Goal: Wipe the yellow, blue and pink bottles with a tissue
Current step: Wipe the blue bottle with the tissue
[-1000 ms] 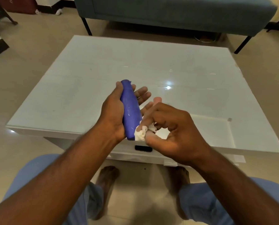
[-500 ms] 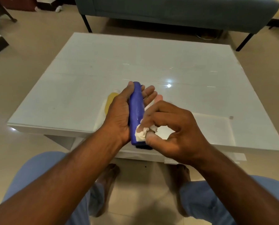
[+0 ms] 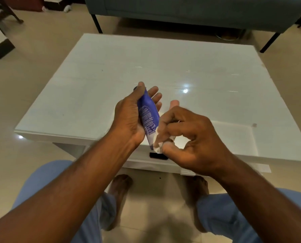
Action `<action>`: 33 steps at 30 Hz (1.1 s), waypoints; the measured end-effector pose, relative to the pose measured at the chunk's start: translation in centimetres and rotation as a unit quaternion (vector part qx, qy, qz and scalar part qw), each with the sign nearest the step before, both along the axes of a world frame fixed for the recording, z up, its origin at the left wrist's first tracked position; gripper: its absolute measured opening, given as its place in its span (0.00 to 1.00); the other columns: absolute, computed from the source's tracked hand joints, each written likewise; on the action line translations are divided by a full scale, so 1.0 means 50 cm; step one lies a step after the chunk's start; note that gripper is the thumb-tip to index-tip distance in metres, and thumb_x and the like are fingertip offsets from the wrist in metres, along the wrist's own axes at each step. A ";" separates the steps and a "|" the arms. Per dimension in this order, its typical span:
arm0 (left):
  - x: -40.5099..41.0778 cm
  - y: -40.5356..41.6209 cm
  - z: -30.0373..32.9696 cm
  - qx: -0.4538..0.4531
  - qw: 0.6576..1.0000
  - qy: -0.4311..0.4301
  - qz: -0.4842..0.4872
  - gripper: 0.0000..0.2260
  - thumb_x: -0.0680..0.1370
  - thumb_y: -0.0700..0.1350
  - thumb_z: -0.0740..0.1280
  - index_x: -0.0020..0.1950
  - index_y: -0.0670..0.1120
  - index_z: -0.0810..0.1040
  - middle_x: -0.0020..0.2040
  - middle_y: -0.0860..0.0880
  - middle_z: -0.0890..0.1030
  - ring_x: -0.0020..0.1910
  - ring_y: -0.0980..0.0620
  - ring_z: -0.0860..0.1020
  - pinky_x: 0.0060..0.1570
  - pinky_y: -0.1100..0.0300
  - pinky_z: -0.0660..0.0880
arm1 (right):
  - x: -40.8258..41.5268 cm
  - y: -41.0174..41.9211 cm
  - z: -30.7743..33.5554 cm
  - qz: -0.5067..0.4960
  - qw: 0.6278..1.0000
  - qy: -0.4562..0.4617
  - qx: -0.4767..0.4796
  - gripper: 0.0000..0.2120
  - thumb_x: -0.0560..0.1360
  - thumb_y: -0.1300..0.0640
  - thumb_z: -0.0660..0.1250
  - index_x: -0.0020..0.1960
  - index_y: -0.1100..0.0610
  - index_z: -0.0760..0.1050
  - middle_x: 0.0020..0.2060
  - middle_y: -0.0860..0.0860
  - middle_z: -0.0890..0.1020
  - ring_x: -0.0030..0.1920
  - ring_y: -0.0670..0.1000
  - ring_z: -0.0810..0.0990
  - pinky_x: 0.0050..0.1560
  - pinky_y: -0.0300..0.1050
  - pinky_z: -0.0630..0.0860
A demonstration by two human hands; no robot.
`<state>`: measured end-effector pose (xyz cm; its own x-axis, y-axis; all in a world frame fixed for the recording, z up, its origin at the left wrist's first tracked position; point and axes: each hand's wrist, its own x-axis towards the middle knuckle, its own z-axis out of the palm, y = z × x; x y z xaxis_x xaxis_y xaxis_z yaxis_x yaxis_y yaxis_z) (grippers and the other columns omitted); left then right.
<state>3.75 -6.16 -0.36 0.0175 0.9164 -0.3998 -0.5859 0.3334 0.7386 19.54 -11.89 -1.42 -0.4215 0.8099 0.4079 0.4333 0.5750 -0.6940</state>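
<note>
My left hand (image 3: pixel 128 116) holds the blue bottle (image 3: pixel 148 116) above the table's near edge, thumb along its top and fingers behind it; its printed label side faces me. My right hand (image 3: pixel 190 137) pinches a crumpled white tissue (image 3: pixel 158 145) against the bottle's lower end. Just past my right knuckles the top of the pink bottle (image 3: pixel 174 103) shows. The yellow bottle is hidden from view.
The white glass-topped table (image 3: pixel 93 88) stands in front of my knees, with a dark handle slot (image 3: pixel 158 156) in its near side. A teal sofa (image 3: pixel 198 9) stands beyond it. My bare feet rest on the tiled floor below.
The blue bottle has turned in my left hand, so its label side now faces me and it tilts left. The yellow bottle seen half a second ago is now hidden. The tissue stays at the bottle's lower end.
</note>
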 end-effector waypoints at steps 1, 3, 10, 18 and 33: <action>0.000 -0.004 0.004 0.002 1.000 0.002 -0.002 0.20 0.79 0.51 0.67 0.67 0.41 0.75 0.58 0.43 0.84 0.55 0.44 0.84 0.60 0.48 0.78 | 0.002 0.004 -0.001 -0.008 1.000 0.007 0.005 0.04 0.74 0.57 0.74 0.44 0.56 0.87 0.46 0.50 0.82 0.47 0.50 0.82 0.53 0.55 0.81; 0.012 -0.019 0.003 0.015 0.999 0.021 -0.040 0.14 0.80 0.51 0.66 0.60 0.45 0.81 0.55 0.45 0.86 0.54 0.44 0.84 0.59 0.43 0.78 | 0.001 0.011 0.000 -0.058 0.997 0.039 0.013 0.03 0.74 0.60 0.73 0.46 0.54 0.86 0.47 0.51 0.82 0.49 0.50 0.83 0.49 0.46 0.82; 0.058 -0.074 -0.022 0.013 0.988 0.029 -0.151 0.12 0.78 0.54 0.67 0.54 0.47 0.82 0.46 0.44 0.87 0.44 0.47 0.86 0.44 0.50 0.83 | 0.009 0.036 -0.002 -0.213 0.957 0.180 -0.085 0.03 0.79 0.63 0.73 0.51 0.59 0.85 0.51 0.52 0.83 0.46 0.54 0.88 0.35 0.53 0.87; -0.006 0.004 -0.015 -0.012 0.994 -0.109 0.007 0.20 0.84 0.55 0.55 0.65 0.43 0.73 0.58 0.40 0.84 0.57 0.40 0.83 0.60 0.45 0.77 | -0.015 -0.002 0.000 -0.032 0.998 0.054 -0.024 0.03 0.73 0.59 0.73 0.44 0.56 0.86 0.45 0.49 0.84 0.47 0.51 0.83 0.72 0.65 0.69; -0.008 0.022 -0.028 -0.007 0.986 -0.159 0.039 0.19 0.81 0.60 0.59 0.58 0.45 0.72 0.49 0.41 0.85 0.52 0.41 0.85 0.56 0.44 0.80 | -0.020 -0.003 0.001 -0.040 0.998 0.033 0.045 0.08 0.72 0.66 0.73 0.50 0.59 0.85 0.51 0.52 0.85 0.55 0.51 0.83 0.63 0.63 0.75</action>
